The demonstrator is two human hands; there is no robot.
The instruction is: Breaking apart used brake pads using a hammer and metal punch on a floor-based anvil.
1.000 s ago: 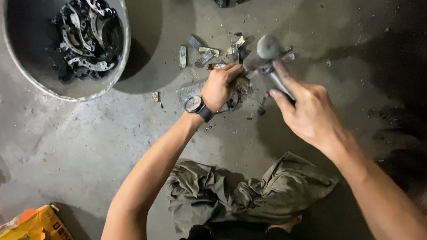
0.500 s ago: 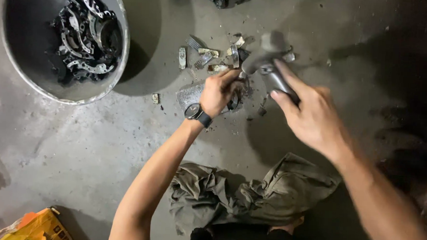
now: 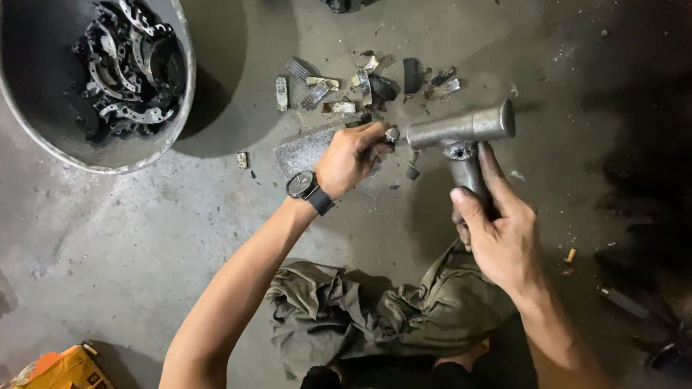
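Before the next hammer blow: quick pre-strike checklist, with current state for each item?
1. Grip on hammer: right hand is wrapped around the handle of the metal hammer: ok.
2. Workpiece held: left hand pinches a small piece at the edge of the flat metal block: ok.
3. Fingers out of the strike path: left fingertips sit right beside the hammer's face: not ok.
4. Strike surface free of debris: broken fragments lie just beyond the block; the spot under the hand is hidden: cannot tell.
5. Bucket of metal parts stands apart from the swing: ok.
6. Wristwatch near the impact zone: not ok.
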